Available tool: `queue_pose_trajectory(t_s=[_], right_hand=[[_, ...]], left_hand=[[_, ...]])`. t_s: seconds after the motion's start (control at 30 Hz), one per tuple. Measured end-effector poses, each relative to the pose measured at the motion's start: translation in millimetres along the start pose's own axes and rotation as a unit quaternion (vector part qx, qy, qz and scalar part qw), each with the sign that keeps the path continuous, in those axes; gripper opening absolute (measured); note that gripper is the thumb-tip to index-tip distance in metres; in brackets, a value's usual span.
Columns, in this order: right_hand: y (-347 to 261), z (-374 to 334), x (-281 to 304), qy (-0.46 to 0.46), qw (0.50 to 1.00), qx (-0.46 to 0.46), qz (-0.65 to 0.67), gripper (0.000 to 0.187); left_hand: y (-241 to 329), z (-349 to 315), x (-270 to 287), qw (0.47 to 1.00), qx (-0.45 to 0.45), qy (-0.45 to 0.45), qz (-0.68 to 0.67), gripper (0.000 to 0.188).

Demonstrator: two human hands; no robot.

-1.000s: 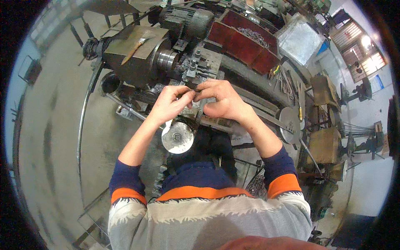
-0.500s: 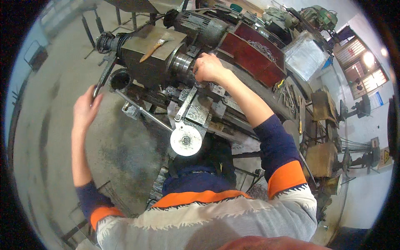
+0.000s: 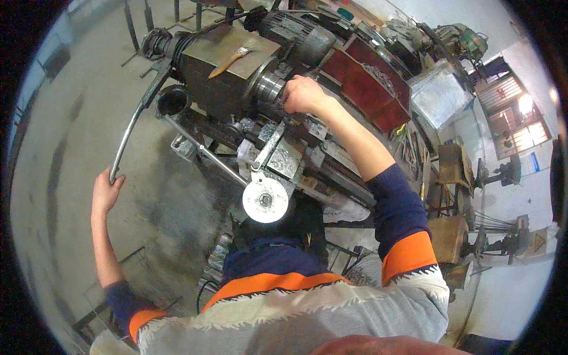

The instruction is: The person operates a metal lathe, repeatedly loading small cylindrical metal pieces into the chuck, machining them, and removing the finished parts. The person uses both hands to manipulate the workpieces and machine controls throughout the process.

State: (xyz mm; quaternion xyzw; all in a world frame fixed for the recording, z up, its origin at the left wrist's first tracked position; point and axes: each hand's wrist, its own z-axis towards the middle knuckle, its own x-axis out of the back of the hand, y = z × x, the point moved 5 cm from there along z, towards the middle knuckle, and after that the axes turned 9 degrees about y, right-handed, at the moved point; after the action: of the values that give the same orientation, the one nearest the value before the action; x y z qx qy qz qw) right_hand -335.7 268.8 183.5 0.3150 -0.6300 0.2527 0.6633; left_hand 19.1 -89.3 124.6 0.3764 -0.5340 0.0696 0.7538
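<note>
At the far left, my left hand (image 3: 106,192) is closed round the end of a long, slightly bent metal lever (image 3: 128,135). The lever runs up to the headstock (image 3: 219,65) of a lathe. My right hand (image 3: 303,94) is at the front of the round steel chuck (image 3: 270,87), its fingers curled inward. What those fingers grip, if anything, is hidden behind the hand. Below the chuck lies the tool slide with a flat metal handle (image 3: 271,147). Nearest to my body is a pale round handwheel (image 3: 265,200), touched by neither hand.
A wooden-handled brush (image 3: 229,63) lies on the headstock. Behind stand a motor (image 3: 302,38) and a red tray (image 3: 370,89) holding metal shavings. Hand tools (image 3: 411,148) lie on the right. A thin rod (image 3: 207,151) slants between an open black cup (image 3: 172,102) and the handwheel.
My left hand has moved down and toward me, and the lever has swung with it, more of its bar now showing. My right hand stays at the chuck. The view has shifted slightly.
</note>
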Motion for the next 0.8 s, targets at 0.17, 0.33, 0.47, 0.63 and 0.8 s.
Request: queue_pose_trajectory(t_s=[0.17, 0.33, 0.47, 0.63, 0.8], right_hand=[[-1.6, 1.2, 2.7, 0.010, 0.998, 0.023, 0.050, 0.031], [1.2, -2.5, 7.1, -0.004, 0.997, 0.010, 0.078, 0.032], [-0.8, -8.1, 11.7, 0.000, 0.996, 0.007, 0.090, 0.033], [-0.4, -3.3, 1.7, -0.011, 0.996, 0.001, 0.086, 0.035], [6.7, 2.7, -2.0, 0.109, 0.988, 0.100, 0.053, 0.018]], left_hand=[[3.5, 2.9, 1.8, 0.998, -0.002, 0.003, 0.065, 0.023], [-3.3, 9.4, -2.2, 0.978, -0.033, 0.032, 0.202, 0.021], [-61.7, 74.9, 38.5, 0.931, 0.036, 0.050, 0.361, 0.015], [-103.2, 123.5, 46.1, 0.933, -0.015, 0.097, 0.345, 0.021], [-106.1, 131.9, 34.8, 0.938, 0.018, 0.104, 0.329, 0.021]])
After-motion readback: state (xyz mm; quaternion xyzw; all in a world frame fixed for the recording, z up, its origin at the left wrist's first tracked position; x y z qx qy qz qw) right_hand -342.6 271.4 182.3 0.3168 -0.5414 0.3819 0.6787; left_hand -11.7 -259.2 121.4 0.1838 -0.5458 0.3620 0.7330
